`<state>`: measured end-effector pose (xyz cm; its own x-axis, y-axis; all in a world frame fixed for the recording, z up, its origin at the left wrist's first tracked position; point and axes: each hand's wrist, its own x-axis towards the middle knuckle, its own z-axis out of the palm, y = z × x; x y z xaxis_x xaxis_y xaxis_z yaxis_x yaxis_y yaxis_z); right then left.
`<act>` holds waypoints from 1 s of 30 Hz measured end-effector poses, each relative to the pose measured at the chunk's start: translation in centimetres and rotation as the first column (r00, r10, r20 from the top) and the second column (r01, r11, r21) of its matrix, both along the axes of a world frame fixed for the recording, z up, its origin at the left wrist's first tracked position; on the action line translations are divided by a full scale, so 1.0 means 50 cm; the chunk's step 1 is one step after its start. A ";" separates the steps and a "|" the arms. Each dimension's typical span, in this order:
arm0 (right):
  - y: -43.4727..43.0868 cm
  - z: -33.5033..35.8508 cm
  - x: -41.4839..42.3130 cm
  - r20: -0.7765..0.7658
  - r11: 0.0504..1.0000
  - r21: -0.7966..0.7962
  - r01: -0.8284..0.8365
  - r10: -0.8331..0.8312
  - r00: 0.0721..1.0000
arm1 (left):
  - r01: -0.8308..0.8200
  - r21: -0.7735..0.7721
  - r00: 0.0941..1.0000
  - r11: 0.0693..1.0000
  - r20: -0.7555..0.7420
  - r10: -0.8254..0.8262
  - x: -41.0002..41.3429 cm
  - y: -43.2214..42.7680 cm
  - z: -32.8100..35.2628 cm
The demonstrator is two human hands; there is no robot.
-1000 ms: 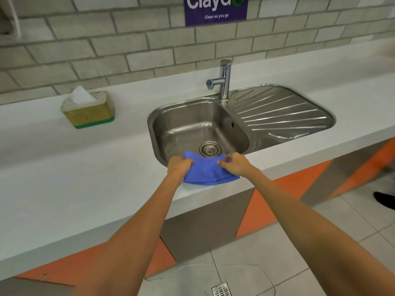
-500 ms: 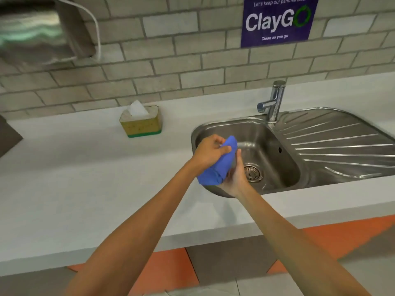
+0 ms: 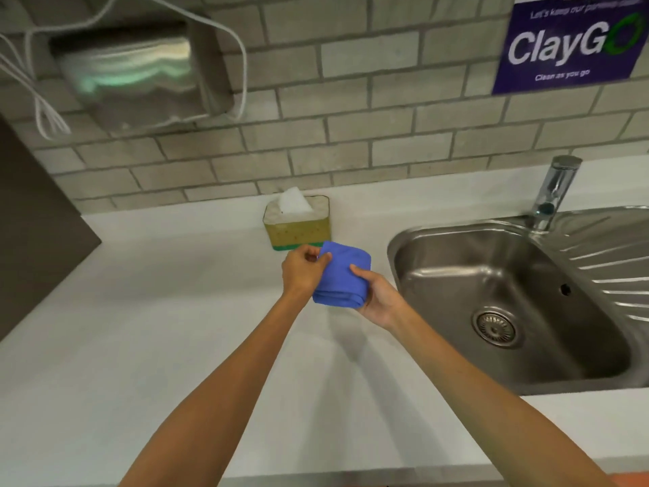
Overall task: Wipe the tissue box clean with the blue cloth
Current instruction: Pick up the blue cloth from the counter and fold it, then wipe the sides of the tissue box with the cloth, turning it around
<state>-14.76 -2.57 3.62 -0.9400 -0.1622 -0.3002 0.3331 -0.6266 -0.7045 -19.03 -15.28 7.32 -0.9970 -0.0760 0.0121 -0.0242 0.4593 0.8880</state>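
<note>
Left hand [image 3: 301, 272]: fingers pinching the folded blue cloth [image 3: 342, 275].
Right hand [image 3: 377, 297]: fingers cupping the cloth's underside.
Pose: both forearms outstretched above the table [image 3: 175, 328], near the tissue box [image 3: 297, 226].

sink [image 3: 439, 237]: glossy steel | counter [image 3: 175, 311]: matt, smooth | blue cloth [image 3: 342, 275]: soft fabric | wall [image 3: 386, 117]: rough brick

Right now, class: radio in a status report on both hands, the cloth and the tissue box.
Left hand and right hand both gripping folded blue cloth. Tissue box untouched, just beyond. Nothing between them.
</note>
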 end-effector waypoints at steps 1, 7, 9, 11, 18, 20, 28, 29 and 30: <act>-0.017 0.001 -0.017 0.009 1.000 0.002 -0.001 0.001 1.000 | -0.017 0.045 0.999 0.999 0.052 0.014 -0.016 -0.022 -0.005; -0.103 0.021 -0.112 0.030 0.981 0.178 -0.071 0.067 0.997 | -0.014 0.697 0.817 0.717 0.422 -0.394 -0.065 -0.134 -0.043; -0.133 0.031 -0.142 0.036 0.888 0.444 -0.118 0.114 0.993 | -0.066 0.821 0.813 0.568 0.374 -0.446 -0.086 -0.146 -0.062; -0.155 0.035 -0.178 -0.021 0.660 0.749 -0.053 0.103 0.994 | -0.117 0.859 0.813 0.499 0.371 -0.448 -0.106 -0.151 -0.071; -0.111 0.009 -0.301 -0.072 0.226 0.971 0.078 -0.037 0.997 | -0.209 0.764 0.813 0.610 0.483 -0.326 -0.211 -0.208 -0.112; -0.077 -0.014 -0.337 -0.112 0.280 0.949 0.147 -0.136 0.984 | -0.226 0.710 0.823 0.667 0.505 -0.259 -0.258 -0.232 -0.127; -0.011 -0.067 -0.449 -0.124 0.346 0.926 0.152 -0.102 0.987 | -0.170 0.556 0.953 0.814 0.304 -0.009 -0.426 -0.239 -0.135; -0.008 -0.073 -0.461 -0.117 0.357 0.924 0.140 -0.086 0.989 | -0.230 0.529 0.948 0.817 0.313 0.065 -0.448 -0.229 -0.135; -0.005 -0.079 -0.470 -0.112 0.366 0.921 0.131 -0.073 0.991 | -0.278 0.508 0.941 0.816 0.317 0.123 -0.466 -0.219 -0.133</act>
